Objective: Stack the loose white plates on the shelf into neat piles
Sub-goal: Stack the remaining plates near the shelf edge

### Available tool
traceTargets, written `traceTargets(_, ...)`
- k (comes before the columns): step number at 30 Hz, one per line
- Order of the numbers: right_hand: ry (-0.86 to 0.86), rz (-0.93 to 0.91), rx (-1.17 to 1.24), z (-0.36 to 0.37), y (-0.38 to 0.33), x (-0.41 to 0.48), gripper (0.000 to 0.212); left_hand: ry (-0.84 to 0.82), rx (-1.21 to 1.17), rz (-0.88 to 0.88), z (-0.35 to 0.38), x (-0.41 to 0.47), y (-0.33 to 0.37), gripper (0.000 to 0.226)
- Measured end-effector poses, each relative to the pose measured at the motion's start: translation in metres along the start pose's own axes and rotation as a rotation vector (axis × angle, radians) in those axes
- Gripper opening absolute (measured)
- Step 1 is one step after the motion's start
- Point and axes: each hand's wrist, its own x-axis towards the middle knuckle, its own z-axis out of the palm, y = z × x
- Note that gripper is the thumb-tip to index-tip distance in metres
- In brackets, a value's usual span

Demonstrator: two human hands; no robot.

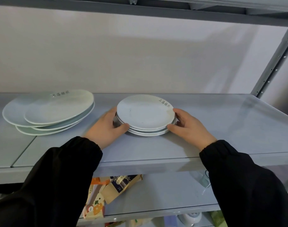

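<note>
Grey metal shelf (205, 128) carries a neat pile of round glossy white plates (145, 112) mid-shelf, left hand (105, 126) and right hand (189, 126) each pinching its rim; an uneven plate stack (48, 110) sits toward the left end.

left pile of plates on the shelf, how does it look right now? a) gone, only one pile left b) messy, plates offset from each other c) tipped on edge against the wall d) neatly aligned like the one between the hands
b: the left pile has its plates slid out of line, rims showing at different offsets, while the pile between the left hand and right hand sits nearly aligned on the shelf.
</note>
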Motion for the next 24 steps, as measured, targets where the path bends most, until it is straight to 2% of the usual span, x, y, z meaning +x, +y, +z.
traceTargets(3,-0.01,0.019,-0.02,0.0008,0.0001,0.001,0.072,-0.026,-0.015,0.018,-0.0001,-0.0003,0.0012,0.084)
traceTargets(10,-0.001,0.009,-0.015,0.0015,0.0013,0.0006,0.09,0.005,-0.063,-0.015,-0.0001,-0.0002,-0.0008,0.095)
traceTargets(24,0.027,-0.029,-0.012,0.0014,0.0019,0.0004,0.09,0.037,0.044,-0.053,0.001,-0.0003,-0.0049,0.099)
